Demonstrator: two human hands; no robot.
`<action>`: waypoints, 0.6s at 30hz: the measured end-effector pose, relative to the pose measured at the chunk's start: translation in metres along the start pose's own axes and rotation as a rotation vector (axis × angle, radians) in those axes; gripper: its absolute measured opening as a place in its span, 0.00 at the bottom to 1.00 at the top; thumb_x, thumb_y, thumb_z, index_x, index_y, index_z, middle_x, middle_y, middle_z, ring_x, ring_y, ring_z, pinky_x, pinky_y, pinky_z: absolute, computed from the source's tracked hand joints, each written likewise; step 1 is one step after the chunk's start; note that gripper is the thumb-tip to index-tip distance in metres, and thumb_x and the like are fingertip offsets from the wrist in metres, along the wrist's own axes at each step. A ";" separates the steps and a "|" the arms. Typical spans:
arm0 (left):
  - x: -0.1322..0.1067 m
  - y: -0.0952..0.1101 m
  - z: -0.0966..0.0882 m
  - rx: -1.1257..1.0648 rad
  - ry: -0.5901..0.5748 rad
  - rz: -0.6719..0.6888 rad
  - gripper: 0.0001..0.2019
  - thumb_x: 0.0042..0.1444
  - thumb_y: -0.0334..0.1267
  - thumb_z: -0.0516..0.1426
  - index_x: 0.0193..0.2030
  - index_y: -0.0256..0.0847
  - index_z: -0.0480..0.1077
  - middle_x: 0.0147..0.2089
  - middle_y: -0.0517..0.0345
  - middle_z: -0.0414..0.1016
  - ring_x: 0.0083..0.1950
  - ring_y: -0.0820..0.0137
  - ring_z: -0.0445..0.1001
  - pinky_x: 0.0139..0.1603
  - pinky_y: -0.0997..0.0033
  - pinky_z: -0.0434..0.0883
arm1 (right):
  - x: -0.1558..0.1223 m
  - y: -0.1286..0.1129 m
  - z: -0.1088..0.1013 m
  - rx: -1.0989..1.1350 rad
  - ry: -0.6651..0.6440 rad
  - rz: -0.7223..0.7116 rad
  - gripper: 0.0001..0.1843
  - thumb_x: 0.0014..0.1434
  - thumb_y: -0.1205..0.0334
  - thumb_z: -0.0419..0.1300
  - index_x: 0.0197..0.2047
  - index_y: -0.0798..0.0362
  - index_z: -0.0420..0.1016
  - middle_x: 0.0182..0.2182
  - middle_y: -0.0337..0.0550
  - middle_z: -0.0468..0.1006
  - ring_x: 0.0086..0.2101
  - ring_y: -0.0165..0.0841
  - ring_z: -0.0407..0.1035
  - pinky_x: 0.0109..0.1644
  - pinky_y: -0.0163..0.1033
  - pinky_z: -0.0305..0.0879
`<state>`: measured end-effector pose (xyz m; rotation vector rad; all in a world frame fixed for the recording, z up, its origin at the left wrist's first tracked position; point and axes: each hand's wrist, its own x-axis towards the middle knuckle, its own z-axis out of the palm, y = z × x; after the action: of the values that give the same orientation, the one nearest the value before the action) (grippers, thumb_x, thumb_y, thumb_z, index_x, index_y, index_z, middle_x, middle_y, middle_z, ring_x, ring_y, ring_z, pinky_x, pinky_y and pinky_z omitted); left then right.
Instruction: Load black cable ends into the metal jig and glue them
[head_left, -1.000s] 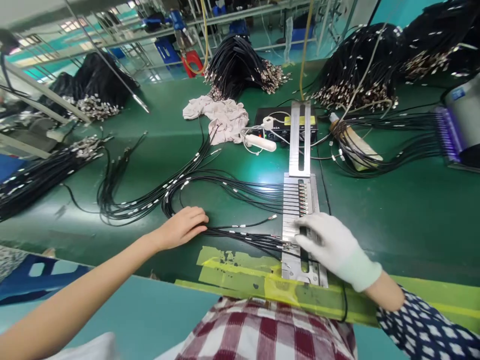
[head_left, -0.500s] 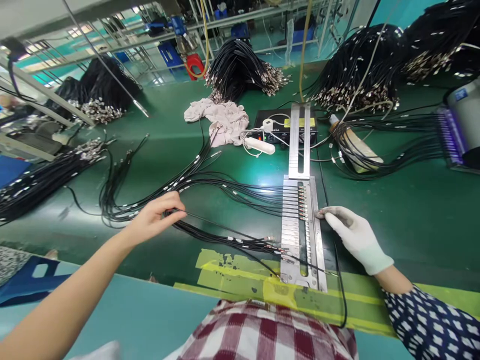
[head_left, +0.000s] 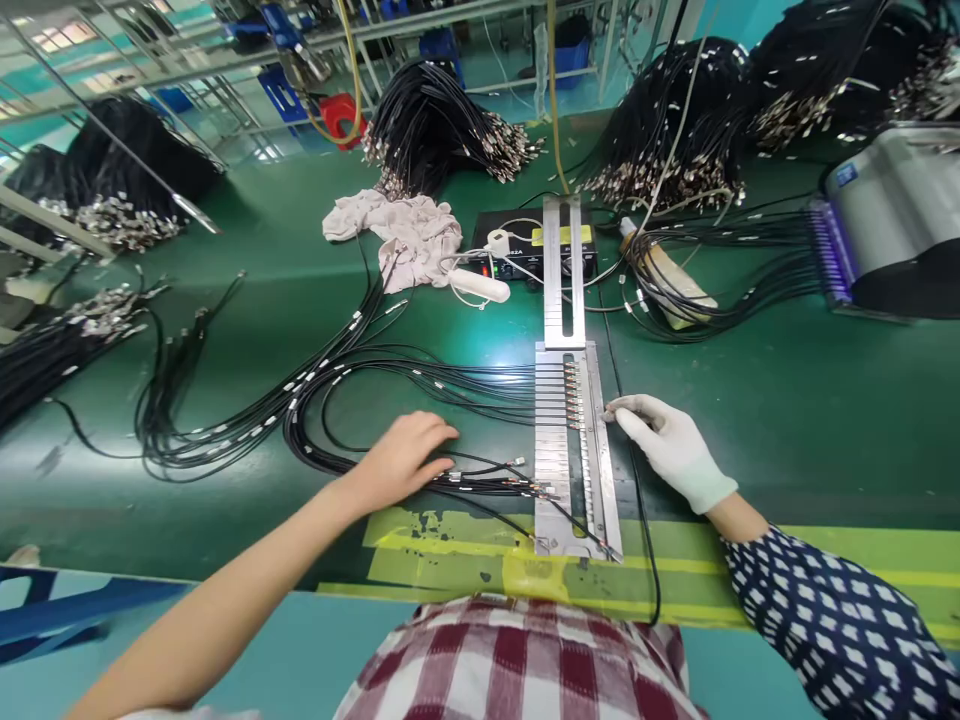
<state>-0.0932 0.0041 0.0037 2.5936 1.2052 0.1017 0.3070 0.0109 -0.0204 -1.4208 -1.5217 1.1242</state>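
Note:
My bare left hand (head_left: 409, 460) is over a bundle of thin black cables (head_left: 487, 487), thumb and fingers apart, near their connector ends. Part of the bundle is hidden under it. The loose ends lie across the lower part of a slotted metal fixture (head_left: 551, 455). Higher up, several cables (head_left: 495, 380) sit side by side in its grooves, with their metal tips in a row along the slot. My white-gloved right hand (head_left: 667, 445) has thumb and fingertips pinched at the fixture's right edge. Anything small between those fingertips is too hidden to make out.
Behind the fixture are a black control box (head_left: 487, 230), a white cloth (head_left: 420, 235) and a brush-like tool (head_left: 671, 275). Cable piles (head_left: 442, 125) line the back. A grey machine (head_left: 892, 220) with cables stands at right. Yellow tape (head_left: 420, 540) covers the green bench's front edge.
My left hand has moved right along the cables towards the fixture, and its pinch has opened. The right hand stays at the fixture's edge. The whole view has shifted.

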 end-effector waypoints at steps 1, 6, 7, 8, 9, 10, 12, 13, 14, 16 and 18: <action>0.011 0.015 0.007 -0.035 0.008 0.042 0.13 0.67 0.42 0.52 0.54 0.40 0.67 0.48 0.50 0.73 0.50 0.62 0.69 0.51 0.61 0.65 | 0.000 0.000 0.001 -0.003 0.003 -0.002 0.20 0.62 0.44 0.59 0.42 0.52 0.78 0.40 0.48 0.82 0.43 0.42 0.76 0.53 0.48 0.71; 0.034 0.042 0.023 -0.165 0.133 0.101 0.08 0.69 0.36 0.49 0.43 0.40 0.68 0.39 0.54 0.71 0.41 0.68 0.69 0.44 0.68 0.67 | -0.003 0.002 -0.001 -0.013 -0.012 -0.029 0.17 0.63 0.46 0.58 0.42 0.51 0.78 0.41 0.46 0.82 0.44 0.41 0.76 0.54 0.47 0.71; 0.031 0.038 0.022 -0.187 0.169 0.087 0.07 0.69 0.35 0.49 0.43 0.40 0.68 0.39 0.55 0.71 0.41 0.69 0.69 0.43 0.69 0.67 | -0.004 0.002 -0.001 -0.019 -0.018 -0.035 0.17 0.63 0.47 0.58 0.42 0.51 0.78 0.41 0.46 0.82 0.44 0.41 0.76 0.54 0.47 0.71; 0.026 0.033 0.020 -0.195 0.206 0.066 0.07 0.69 0.34 0.49 0.44 0.40 0.68 0.39 0.55 0.71 0.41 0.69 0.70 0.44 0.70 0.68 | -0.004 0.001 -0.002 -0.021 -0.023 -0.040 0.17 0.63 0.47 0.58 0.42 0.51 0.78 0.41 0.46 0.82 0.43 0.41 0.76 0.54 0.47 0.71; 0.022 0.027 0.017 -0.184 0.241 0.039 0.06 0.69 0.34 0.50 0.45 0.41 0.67 0.40 0.55 0.70 0.41 0.70 0.70 0.44 0.71 0.68 | -0.004 0.001 -0.001 -0.018 -0.026 -0.044 0.17 0.63 0.48 0.58 0.42 0.52 0.78 0.41 0.46 0.82 0.43 0.41 0.76 0.54 0.47 0.71; 0.017 0.020 0.015 -0.154 0.267 0.009 0.05 0.69 0.34 0.50 0.45 0.41 0.67 0.40 0.56 0.70 0.42 0.70 0.70 0.44 0.71 0.68 | -0.004 0.000 -0.001 -0.009 -0.028 -0.045 0.16 0.63 0.48 0.58 0.42 0.52 0.78 0.41 0.46 0.82 0.43 0.40 0.76 0.53 0.47 0.71; 0.011 0.010 0.012 -0.061 0.272 -0.062 0.05 0.69 0.35 0.50 0.44 0.40 0.67 0.39 0.55 0.69 0.40 0.68 0.70 0.42 0.69 0.68 | -0.003 -0.001 0.000 0.013 -0.025 -0.043 0.16 0.63 0.49 0.58 0.42 0.52 0.78 0.40 0.46 0.82 0.42 0.40 0.76 0.53 0.47 0.72; 0.010 0.008 0.012 -0.009 0.259 -0.101 0.06 0.68 0.35 0.50 0.42 0.40 0.67 0.38 0.55 0.69 0.39 0.67 0.70 0.41 0.68 0.68 | -0.003 -0.001 0.001 0.020 -0.024 -0.041 0.16 0.63 0.49 0.58 0.42 0.52 0.78 0.40 0.46 0.82 0.42 0.40 0.76 0.52 0.47 0.72; 0.011 0.007 0.014 0.045 0.248 -0.134 0.07 0.68 0.36 0.50 0.40 0.40 0.67 0.37 0.55 0.69 0.38 0.66 0.69 0.40 0.66 0.68 | -0.002 -0.002 0.001 0.024 -0.022 -0.037 0.15 0.63 0.50 0.58 0.42 0.52 0.78 0.40 0.46 0.82 0.42 0.40 0.76 0.52 0.47 0.72; 0.018 0.012 0.018 0.133 0.236 -0.157 0.07 0.67 0.37 0.51 0.40 0.40 0.67 0.38 0.52 0.70 0.39 0.63 0.69 0.41 0.62 0.68 | -0.002 -0.003 0.001 0.024 -0.024 -0.035 0.15 0.62 0.50 0.58 0.41 0.52 0.78 0.39 0.46 0.82 0.42 0.40 0.76 0.52 0.47 0.72; 0.031 0.024 0.024 0.125 0.227 -0.086 0.06 0.67 0.37 0.52 0.45 0.39 0.67 0.43 0.49 0.72 0.45 0.60 0.70 0.45 0.59 0.68 | -0.002 -0.003 0.001 0.021 -0.025 -0.036 0.14 0.62 0.51 0.58 0.41 0.52 0.78 0.39 0.46 0.82 0.42 0.40 0.76 0.52 0.47 0.72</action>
<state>-0.0513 0.0079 -0.0140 2.6894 1.4422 0.3204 0.3048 0.0089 -0.0175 -1.3646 -1.5434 1.1365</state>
